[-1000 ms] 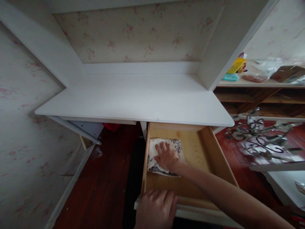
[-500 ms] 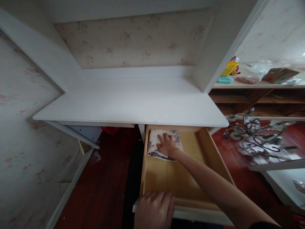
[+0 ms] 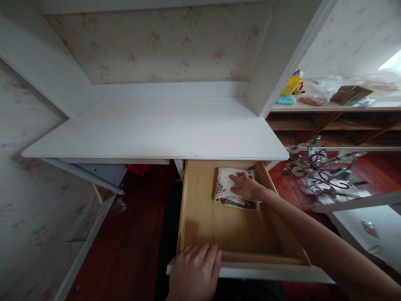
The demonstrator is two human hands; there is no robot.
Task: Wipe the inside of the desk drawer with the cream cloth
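Observation:
A folded cloth [image 3: 224, 184], cream with a dark pattern, lies on the bottom of a pulled-out wooden drawer [image 3: 219, 228], toward the back right. My right hand [image 3: 246, 186] presses flat on top of it, fingers spread. At the drawer's front left, my left hand [image 3: 197, 267] is wrapped over the top edge of the white drawer front [image 3: 266, 272]; its fingertips rest on the inner side. Above the drawer spreads the white desk top [image 3: 163, 129].
To the right, a chandelier [image 3: 328, 171] with curled arms stands over the red wood floor [image 3: 131, 246]. Behind it, a low shelf unit [image 3: 332, 108] carries bags and a cardboard box [image 3: 351, 95]. A floral-papered wall [image 3: 31, 200] is at left.
My right hand has slid the cloth across the drawer bottom from the left side to the right. My left hand keeps its hold on the drawer front. The view has shifted slightly.

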